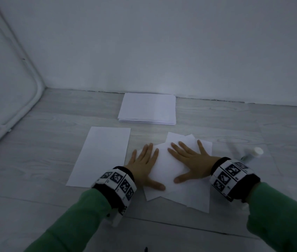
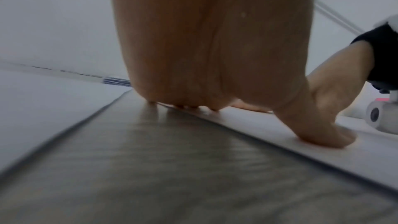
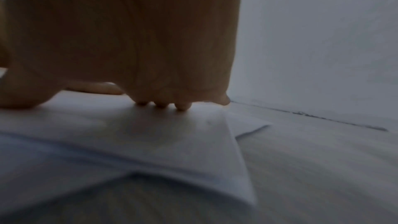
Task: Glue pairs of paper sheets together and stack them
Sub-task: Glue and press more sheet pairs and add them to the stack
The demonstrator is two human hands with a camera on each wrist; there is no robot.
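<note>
Step in hand: pressing a glued pair of sheets (image 1: 176, 171) flat on the tabletop (image 1: 234, 120); judged from both palms lying spread on the paper.
Left hand (image 1: 144, 165): flat, fingers straight and fanned, holding nothing; the fingers sit at the pair's left edge and the thumb (image 2: 320, 135) presses down on the top sheet.
Right hand (image 1: 191, 161): flat too, fingers straight and spread across the upper middle of the pile, gripping nothing; its fingertips (image 3: 161, 105) bear down on the paper.
Where the pair is: front centre of the tabletop, on top of a loose pile of sheets whose corners stick out at several angles, just right of 1 single sheet (image 1: 102, 155).
Orientation: the pressed sheet's long axis seems to run roughly away from the person, turned slightly against the sheets under it; exact edges are hard to tell, white on white.
Doing it well: the person should square the 2 sheets before bearing down, then sweep both palms from the middle outward to the corners, so no bubble or wrinkle sets.
Risk: the skewed pile below may let the top sheet slide.
Neat stack (image 1: 147, 109): squared, at the back by the wall.
Glue stick (image 1: 253, 153): lying right of the pile, near the right wrist.
</note>
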